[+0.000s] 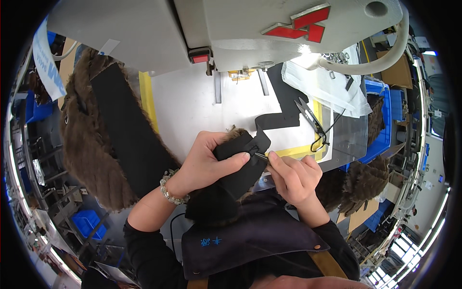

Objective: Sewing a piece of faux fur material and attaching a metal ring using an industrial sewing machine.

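In front of my chest, my left hand grips a piece of black fabric with brown fur along its edge, the thumb pressed on top. My right hand pinches a slim, pointed metal tool; whether it is tweezers or an awl I cannot tell. Its tip meets the fabric beside my left thumb, at a fold of black ribbon. The ribbon runs from there across the white work surface toward the far right. Black-handled scissors lie partly open beyond my right hand.
A grey sewing machine stands over the far side of the table. Brown fur with a black fabric panel lies to the left. At the right are a white plastic bag, a blue bin and more brown fur.
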`<state>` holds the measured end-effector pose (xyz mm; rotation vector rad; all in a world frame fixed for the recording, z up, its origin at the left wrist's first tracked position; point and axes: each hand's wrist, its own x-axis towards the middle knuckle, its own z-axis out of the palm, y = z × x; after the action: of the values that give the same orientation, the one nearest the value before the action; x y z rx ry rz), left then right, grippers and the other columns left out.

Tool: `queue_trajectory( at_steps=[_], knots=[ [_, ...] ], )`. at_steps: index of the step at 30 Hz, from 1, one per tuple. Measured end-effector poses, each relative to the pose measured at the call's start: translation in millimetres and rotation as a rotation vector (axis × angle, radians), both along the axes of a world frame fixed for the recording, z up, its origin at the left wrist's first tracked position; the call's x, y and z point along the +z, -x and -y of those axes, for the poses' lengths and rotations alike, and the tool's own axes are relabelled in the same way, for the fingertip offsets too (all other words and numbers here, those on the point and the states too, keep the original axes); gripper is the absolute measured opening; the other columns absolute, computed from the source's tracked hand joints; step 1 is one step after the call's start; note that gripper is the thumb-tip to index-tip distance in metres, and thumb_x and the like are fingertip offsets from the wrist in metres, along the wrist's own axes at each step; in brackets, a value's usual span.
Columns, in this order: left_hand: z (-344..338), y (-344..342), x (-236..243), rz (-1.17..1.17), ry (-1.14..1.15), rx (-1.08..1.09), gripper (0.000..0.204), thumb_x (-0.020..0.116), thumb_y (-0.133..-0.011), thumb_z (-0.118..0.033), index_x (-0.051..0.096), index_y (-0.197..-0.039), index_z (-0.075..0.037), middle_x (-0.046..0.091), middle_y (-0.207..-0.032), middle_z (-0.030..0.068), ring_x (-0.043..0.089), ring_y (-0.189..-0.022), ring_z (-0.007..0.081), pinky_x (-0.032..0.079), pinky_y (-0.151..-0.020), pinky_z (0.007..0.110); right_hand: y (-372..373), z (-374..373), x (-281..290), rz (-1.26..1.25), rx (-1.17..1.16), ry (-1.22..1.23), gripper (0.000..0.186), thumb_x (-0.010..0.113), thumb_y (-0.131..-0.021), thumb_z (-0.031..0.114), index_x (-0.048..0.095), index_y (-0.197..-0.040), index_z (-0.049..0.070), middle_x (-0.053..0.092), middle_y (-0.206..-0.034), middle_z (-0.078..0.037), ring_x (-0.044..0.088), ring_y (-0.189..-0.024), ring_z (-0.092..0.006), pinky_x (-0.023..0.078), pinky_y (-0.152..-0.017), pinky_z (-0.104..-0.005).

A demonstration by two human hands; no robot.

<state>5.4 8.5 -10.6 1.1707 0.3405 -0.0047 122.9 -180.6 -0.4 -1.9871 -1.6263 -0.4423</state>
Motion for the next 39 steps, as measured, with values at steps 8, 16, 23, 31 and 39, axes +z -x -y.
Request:
queue_trajectory(
  at_steps=[8,16,23,31,39],
  knots=[
    [1,-1,0,0.01,-0.003,-0.001,0.017,0.068,-0.084,-0.009,0.067,-0.092,0.006,0.067,-0.076,0.0004,0.057,-0.07,0.0028,0.05,-0.061,0.021,1,2,0,-0.02,-0.004,-0.001,0.034,0.077,-0.071,0.009,0.071,-0.104,0.006,0.058,-0.069,0.003,0.046,-0.048,-0.0073,0.026,-0.048,-0.0248],
    [1,1,3,0.001,-0.031,-0.011,0.015,0.068,-0.083,-0.007,0.067,-0.091,0.006,0.066,-0.076,-0.0009,0.056,-0.07,0.0021,0.049,-0.062,0.021,-4,6,6,-0.084,-0.006,0.031,0.038,0.079,-0.068,0.009,0.069,-0.105,0.004,0.058,-0.067,0.003,0.047,-0.049,-0.0084,0.025,-0.047,-0.0253],
    [2,0,4,0.019,-0.034,-0.005,0.015,0.069,-0.082,-0.006,0.067,-0.091,0.006,0.066,-0.077,-0.0018,0.054,-0.072,0.0013,0.049,-0.063,0.021,-2,7,22,-0.136,-0.007,0.053,0.038,0.079,-0.068,0.011,0.069,-0.104,0.004,0.058,-0.067,0.003,0.047,-0.05,-0.0076,0.024,-0.046,-0.025],
    [2,2,7,0.02,-0.061,-0.012,0.017,0.07,-0.082,-0.007,0.067,-0.093,0.006,0.066,-0.077,-0.0017,0.055,-0.073,0.0014,0.049,-0.064,0.02,-2,4,39,-0.147,0.021,0.11,0.041,0.079,-0.067,0.011,0.07,-0.106,0.005,0.055,-0.067,0.005,0.044,-0.049,-0.0075,0.023,-0.046,-0.0251],
    [3,3,8,0.036,-0.104,-0.01,0.018,0.07,-0.08,-0.006,0.067,-0.094,0.005,0.065,-0.077,-0.0014,0.054,-0.073,0.0016,0.049,-0.064,0.021,-3,0,42,-0.11,0.005,0.152,0.041,0.08,-0.067,0.011,0.07,-0.107,0.006,0.05,-0.064,0.005,0.04,-0.048,-0.0081,0.022,-0.045,-0.0256]
  ],
)
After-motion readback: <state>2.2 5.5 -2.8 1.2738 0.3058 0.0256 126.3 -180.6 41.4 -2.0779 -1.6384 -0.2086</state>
